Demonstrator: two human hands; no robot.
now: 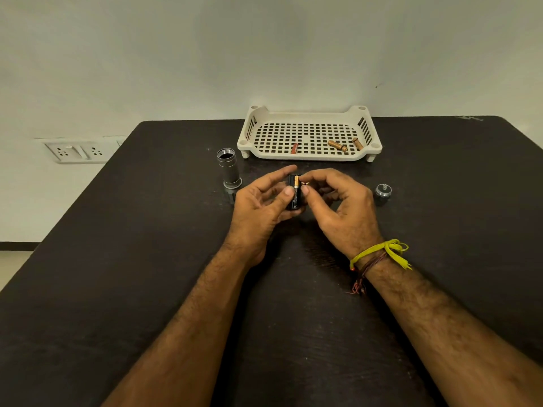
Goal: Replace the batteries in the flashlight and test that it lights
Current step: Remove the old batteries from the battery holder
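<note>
— What's on the tabletop (147, 259), left to right?

— One flashlight body (229, 168) standing open end up, then my hands, then one tail cap (383, 191) well to the right. Behind sits one tray (308, 116) with three loose batteries (337, 145).

— And your hands?

— My left hand (258, 207) grips the battery holder (294, 193), thumb and fingers curled round its black sides. My right hand (338, 207) pinches at the holder's top, where one battery (296, 183) is seated; whether it holds another I cannot tell.

— How will it handle?

— Light and stiff, I judge, but the cells are smooth and may roll. I'd hold the holder by its sides and press each cell in endwise.
</note>
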